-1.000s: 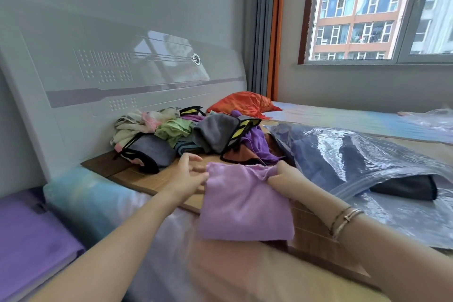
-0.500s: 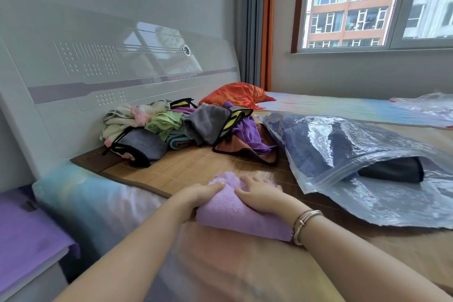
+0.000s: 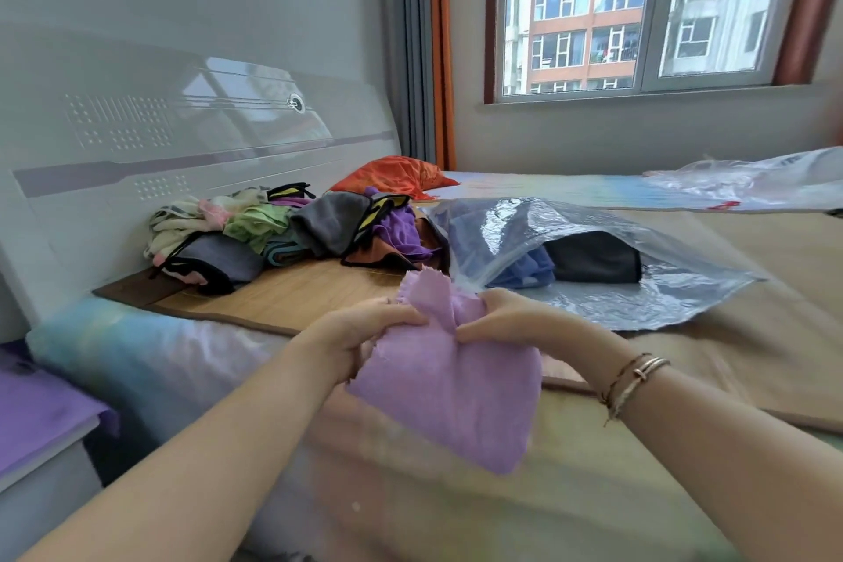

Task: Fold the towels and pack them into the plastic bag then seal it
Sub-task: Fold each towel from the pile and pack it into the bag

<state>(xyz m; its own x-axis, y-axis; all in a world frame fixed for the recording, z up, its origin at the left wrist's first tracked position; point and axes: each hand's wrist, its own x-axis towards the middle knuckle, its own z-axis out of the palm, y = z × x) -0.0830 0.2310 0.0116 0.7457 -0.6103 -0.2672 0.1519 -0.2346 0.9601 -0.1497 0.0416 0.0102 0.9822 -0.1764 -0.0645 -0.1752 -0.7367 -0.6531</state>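
Lifted off bed: lilac towel [image 3: 449, 383], pinched by closed left hand [image 3: 365, 329], right hand [image 3: 495, 317].

- ahead of you a white headboard [image 3: 191, 141] stands against the wall.
- a woven bamboo mat [image 3: 292, 292] lies on the bed.
- an orange cushion [image 3: 397, 176] rests near the grey curtain [image 3: 413, 41].
- your window [image 3: 638, 9] faces apartment blocks.
- a purple-topped nightstand [image 3: 36, 424] sits at your left.
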